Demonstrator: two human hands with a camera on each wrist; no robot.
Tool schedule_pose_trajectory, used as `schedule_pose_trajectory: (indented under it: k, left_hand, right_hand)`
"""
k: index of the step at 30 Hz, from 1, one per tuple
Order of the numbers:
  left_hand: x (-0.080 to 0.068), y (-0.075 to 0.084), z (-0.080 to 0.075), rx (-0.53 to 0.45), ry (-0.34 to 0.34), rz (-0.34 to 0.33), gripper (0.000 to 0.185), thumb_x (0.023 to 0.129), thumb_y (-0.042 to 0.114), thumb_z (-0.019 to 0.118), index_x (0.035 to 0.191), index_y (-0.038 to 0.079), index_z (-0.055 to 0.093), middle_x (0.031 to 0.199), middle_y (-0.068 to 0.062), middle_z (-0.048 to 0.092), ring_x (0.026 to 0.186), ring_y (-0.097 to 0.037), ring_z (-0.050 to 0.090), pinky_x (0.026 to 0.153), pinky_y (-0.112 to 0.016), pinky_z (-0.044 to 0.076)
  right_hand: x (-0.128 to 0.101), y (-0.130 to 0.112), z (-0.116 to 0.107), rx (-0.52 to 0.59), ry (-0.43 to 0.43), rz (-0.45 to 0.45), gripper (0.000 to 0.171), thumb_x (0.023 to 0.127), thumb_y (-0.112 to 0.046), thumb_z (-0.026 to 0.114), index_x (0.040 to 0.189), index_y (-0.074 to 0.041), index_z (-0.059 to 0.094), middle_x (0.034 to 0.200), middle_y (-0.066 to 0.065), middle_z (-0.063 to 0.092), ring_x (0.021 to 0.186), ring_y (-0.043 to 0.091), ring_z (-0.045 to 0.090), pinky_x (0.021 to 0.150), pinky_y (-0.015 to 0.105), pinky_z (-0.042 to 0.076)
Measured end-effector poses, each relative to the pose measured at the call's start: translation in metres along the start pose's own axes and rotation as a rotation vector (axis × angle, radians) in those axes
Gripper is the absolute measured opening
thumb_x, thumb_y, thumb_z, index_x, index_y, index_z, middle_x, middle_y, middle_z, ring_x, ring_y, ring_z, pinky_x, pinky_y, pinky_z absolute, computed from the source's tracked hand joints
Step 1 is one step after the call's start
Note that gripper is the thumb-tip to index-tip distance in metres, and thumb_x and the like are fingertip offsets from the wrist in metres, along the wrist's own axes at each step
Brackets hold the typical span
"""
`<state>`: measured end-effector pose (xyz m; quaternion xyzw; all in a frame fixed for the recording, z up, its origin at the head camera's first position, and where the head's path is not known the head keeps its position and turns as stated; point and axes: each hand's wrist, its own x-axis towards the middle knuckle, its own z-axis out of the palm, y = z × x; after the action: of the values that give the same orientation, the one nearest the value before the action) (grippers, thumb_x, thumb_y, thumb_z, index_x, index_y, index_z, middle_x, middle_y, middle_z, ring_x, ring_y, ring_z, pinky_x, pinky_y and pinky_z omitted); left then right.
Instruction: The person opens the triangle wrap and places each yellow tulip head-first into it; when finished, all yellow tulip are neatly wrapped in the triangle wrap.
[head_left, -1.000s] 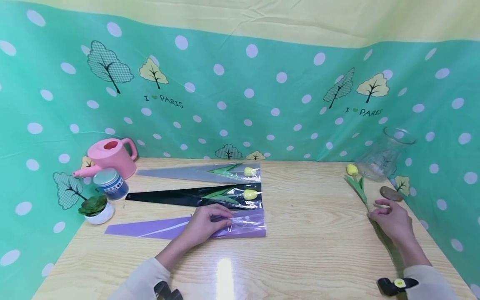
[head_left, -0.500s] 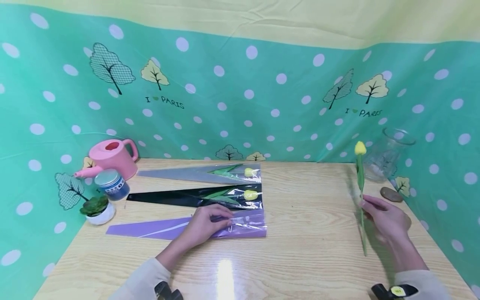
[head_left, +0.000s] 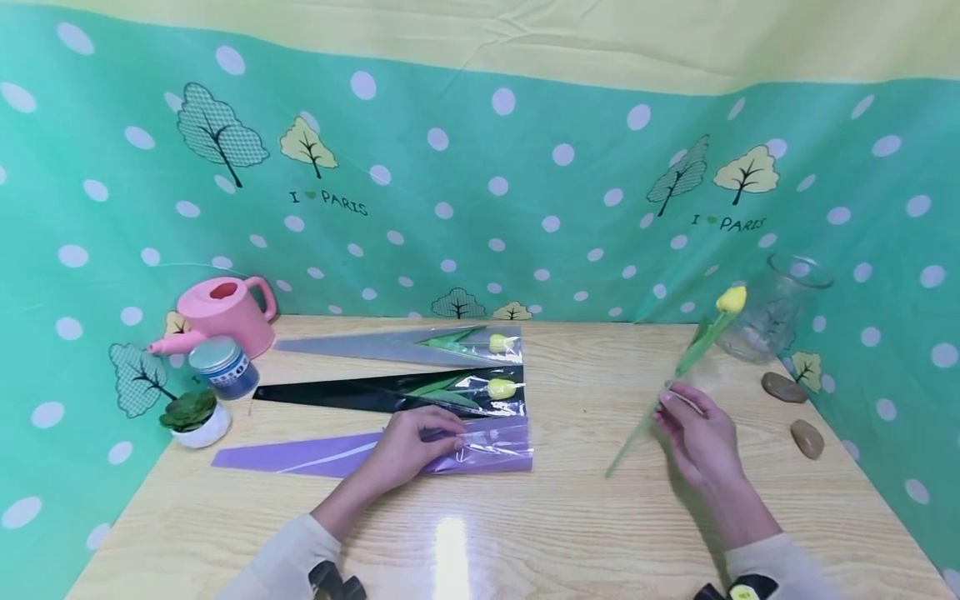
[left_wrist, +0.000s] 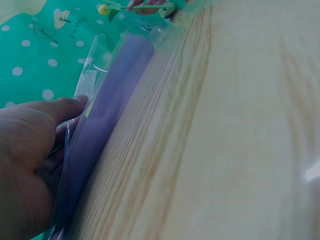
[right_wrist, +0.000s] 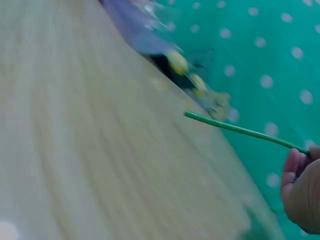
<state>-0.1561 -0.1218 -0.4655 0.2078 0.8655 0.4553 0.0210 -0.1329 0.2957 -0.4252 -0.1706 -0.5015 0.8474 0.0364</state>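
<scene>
My right hand (head_left: 693, 433) pinches the green stem of a yellow tulip (head_left: 730, 300), held tilted above the wooden table (head_left: 585, 517) with its bloom up and to the right. The stem (right_wrist: 240, 129) juts left from my fingers (right_wrist: 300, 185) in the right wrist view. My left hand (head_left: 408, 446) rests on the purple flower sleeve (head_left: 300, 457), fingers at its clear opening (head_left: 495, 446). In the left wrist view my left hand (left_wrist: 30, 160) holds the edge of the purple sleeve (left_wrist: 107, 115). Behind lie a black sleeve (head_left: 360, 396) and a grey sleeve (head_left: 375, 346), each with a yellow tulip inside.
A glass vase (head_left: 772, 308) stands at the back right with two stones (head_left: 797, 412) beside it. At the back left are a pink watering can (head_left: 221, 317), a blue-lidded jar (head_left: 221, 367) and a small potted succulent (head_left: 191, 417). Spotted teal cloth (head_left: 480, 183) walls in the table.
My right hand picked the tulip up off the table, raised it and moved it leftward; its stem now tilts. The left hand has stayed on the purple sleeve.
</scene>
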Motion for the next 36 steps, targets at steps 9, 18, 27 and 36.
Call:
schedule_pose_trajectory:
  k: [9,18,27,36]
  left_hand:
    - [-0.001,-0.002,0.0,0.004,0.006,0.003,0.014,0.088,0.026,0.083,0.101,0.029,0.082,0.109,0.021,0.074,0.118,-0.013,0.068,0.113,-0.049,0.048]
    - [-0.001,-0.003,0.0,0.019,0.012,0.018,0.015,0.088,0.026,0.083,0.102,0.028,0.082,0.109,0.021,0.074,0.117,-0.012,0.068,0.112,-0.048,0.049]
    - [0.0,-0.003,0.001,0.013,0.011,0.024,0.015,0.088,0.025,0.083,0.102,0.029,0.082,0.109,0.02,0.075,0.117,-0.012,0.068,0.112,-0.047,0.049]
    - [0.0,-0.005,0.001,0.021,0.016,0.03,0.015,0.088,0.025,0.083,0.102,0.03,0.082,0.109,0.021,0.074,0.117,-0.012,0.068,0.112,-0.048,0.049]
  right_hand:
    - [-0.007,0.034,0.04,0.131,0.119,0.08,0.01,0.1,-0.006,0.064,0.105,-0.015,0.063,0.103,-0.003,0.064,0.094,0.01,0.065,0.098,0.02,0.057]
    - [-0.011,0.061,0.067,0.209,0.179,0.019,0.009,0.098,-0.004,0.068,0.098,-0.011,0.062,0.098,0.0,0.067,0.094,0.013,0.068,0.1,0.025,0.058]
    - [-0.026,0.1,0.096,0.179,0.172,-0.005,0.012,0.099,0.001,0.063,0.103,-0.009,0.06,0.097,0.002,0.068,0.092,0.014,0.07,0.099,0.032,0.06]
    - [-0.035,0.117,0.115,0.15,0.132,-0.007,0.011,0.1,0.003,0.06,0.104,-0.007,0.056,0.1,0.004,0.065,0.094,0.016,0.07,0.099,0.033,0.06]
